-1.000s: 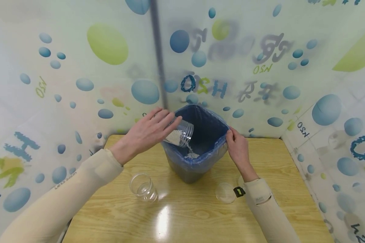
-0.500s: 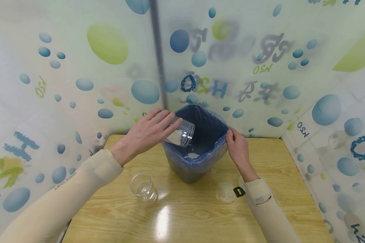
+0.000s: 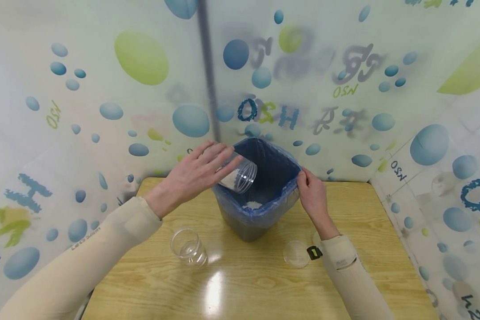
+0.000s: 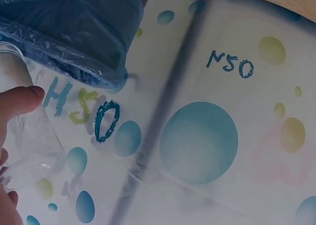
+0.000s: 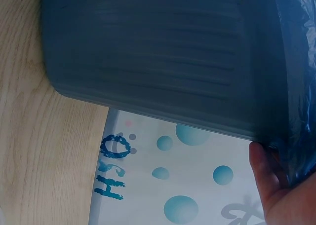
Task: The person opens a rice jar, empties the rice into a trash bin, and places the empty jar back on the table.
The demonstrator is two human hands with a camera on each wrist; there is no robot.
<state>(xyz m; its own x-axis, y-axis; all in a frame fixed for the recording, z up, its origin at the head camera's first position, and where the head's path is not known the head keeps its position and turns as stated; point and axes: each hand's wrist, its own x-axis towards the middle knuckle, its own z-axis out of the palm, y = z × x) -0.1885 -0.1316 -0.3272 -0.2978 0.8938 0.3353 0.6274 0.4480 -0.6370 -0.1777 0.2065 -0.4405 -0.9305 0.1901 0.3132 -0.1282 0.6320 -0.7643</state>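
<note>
My left hand grips a clear jar, tilted with its open mouth over a bin. White granules lie inside the jar along its lower side. In the left wrist view the thumb presses on the jar's wall. The grey bin is lined with a blue bag folded over its rim, and a small white heap shows inside. My right hand pinches the bin's right rim and the bag. In the right wrist view its thumb lies against the bin's edge.
An upright clear glass stands on the wooden table, left of the bin. A clear round lid lies on the right, with another pale round thing partly hidden by the right wrist. A printed wall stands close behind.
The left hand has tipped the jar slightly further and to the right. White granules falling from its mouth a second ago are no longer visible falling, and less white shows inside. The right hand stays put.
</note>
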